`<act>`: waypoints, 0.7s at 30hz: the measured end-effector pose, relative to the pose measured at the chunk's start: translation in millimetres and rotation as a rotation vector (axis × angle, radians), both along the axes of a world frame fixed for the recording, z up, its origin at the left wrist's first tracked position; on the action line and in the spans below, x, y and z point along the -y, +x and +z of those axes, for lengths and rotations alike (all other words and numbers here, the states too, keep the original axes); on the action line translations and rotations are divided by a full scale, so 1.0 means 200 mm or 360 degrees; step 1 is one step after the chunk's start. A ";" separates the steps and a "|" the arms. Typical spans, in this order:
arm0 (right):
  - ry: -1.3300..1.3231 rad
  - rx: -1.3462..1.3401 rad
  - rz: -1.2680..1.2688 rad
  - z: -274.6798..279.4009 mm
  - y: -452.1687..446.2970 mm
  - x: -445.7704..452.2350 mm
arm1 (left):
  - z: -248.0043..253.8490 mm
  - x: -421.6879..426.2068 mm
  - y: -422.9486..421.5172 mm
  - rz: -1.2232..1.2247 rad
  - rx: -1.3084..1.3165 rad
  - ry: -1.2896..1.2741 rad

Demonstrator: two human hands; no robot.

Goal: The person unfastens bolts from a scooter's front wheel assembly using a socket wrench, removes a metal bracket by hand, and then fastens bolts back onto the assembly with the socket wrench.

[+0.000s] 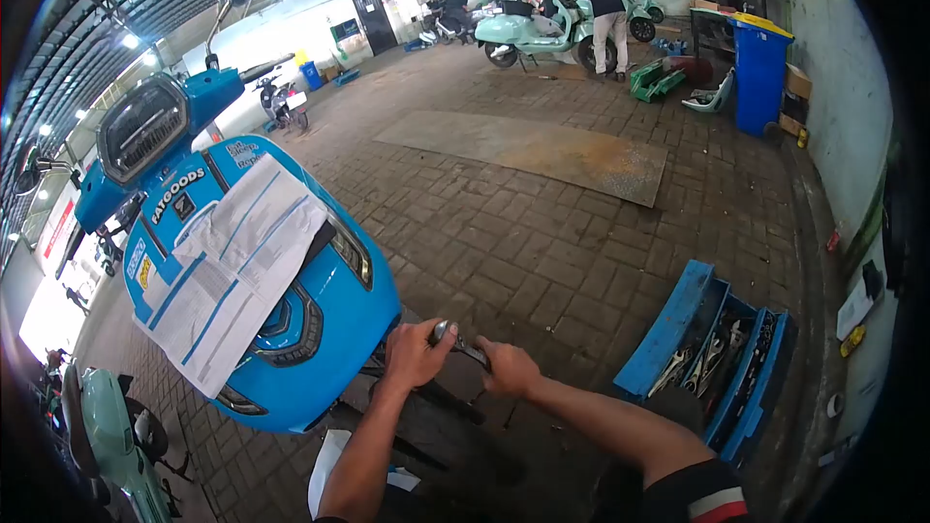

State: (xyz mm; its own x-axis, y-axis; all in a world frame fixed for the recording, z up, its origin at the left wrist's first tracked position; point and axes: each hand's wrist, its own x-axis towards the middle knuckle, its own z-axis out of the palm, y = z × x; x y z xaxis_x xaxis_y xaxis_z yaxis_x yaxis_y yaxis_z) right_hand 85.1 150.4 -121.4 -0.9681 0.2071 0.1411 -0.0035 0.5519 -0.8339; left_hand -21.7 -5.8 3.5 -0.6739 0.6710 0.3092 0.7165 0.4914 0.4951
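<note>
A metal ratchet wrench [472, 353] spans the gap between my two hands, low over the front of the blue scooter [339, 368]. The fingers of my left hand [415, 354] are closed round its head end, the round metal top showing by the thumb. My right hand [509, 369] is wrapped round the handle end. Whatever the wrench head sits on is hidden behind my left hand. Below my hands is the dark wheel area of the scooter. Printed paper sheets [232, 261] lie over the scooter's blue front panel.
An open blue toolbox [668, 320] full of wrenches stands at right. A metal plate [542, 155] lies on the brick floor. Beyond it, a person [596, 0] stands by a mint scooter [523, 31]. A blue bin [760, 77] stands near the wall; another green scooter [111, 426] is lower left.
</note>
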 end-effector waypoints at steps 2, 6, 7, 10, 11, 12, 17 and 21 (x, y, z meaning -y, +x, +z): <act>0.0480 -0.0108 0.0028 0.05 -0.04 -0.08 | 0.01 -0.01 0.00 0.0053 0.0020 -0.0070; 0.0527 0.0632 0.0357 0.15 -0.06 -0.04 | -0.07 -0.03 -0.06 0.0043 -0.0177 0.0013; 0.0391 0.0692 0.0530 0.18 -0.02 0.01 | -0.07 -0.03 -0.05 0.0097 -0.0130 0.0048; -0.0761 0.0455 0.0402 0.53 0.29 0.28 | -0.05 -0.01 -0.07 0.0121 -0.0032 0.0096; -0.0950 0.0312 0.0080 0.47 0.31 0.41 | -0.05 0.00 -0.06 0.0096 0.0012 0.0100; -0.0939 0.0331 0.0071 0.43 0.30 0.45 | -0.01 -0.01 -0.03 0.0087 0.0080 0.0120; -0.0767 0.0202 -0.0159 0.27 0.27 0.52 | -0.01 -0.02 0.02 0.0100 0.0053 0.0126; -0.0528 0.0126 -0.0124 0.14 0.28 0.38 | -0.01 0.00 0.00 0.0059 0.0054 -0.0055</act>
State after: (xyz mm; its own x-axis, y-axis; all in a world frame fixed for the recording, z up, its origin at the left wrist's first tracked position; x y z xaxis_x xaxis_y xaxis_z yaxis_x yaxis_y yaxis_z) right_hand 140.4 74.4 -94.0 -0.9528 0.3027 -0.0214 0.1001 0.2469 -0.9639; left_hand -21.2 -6.8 0.5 -0.7080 0.6555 0.2628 0.6807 0.5344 0.5010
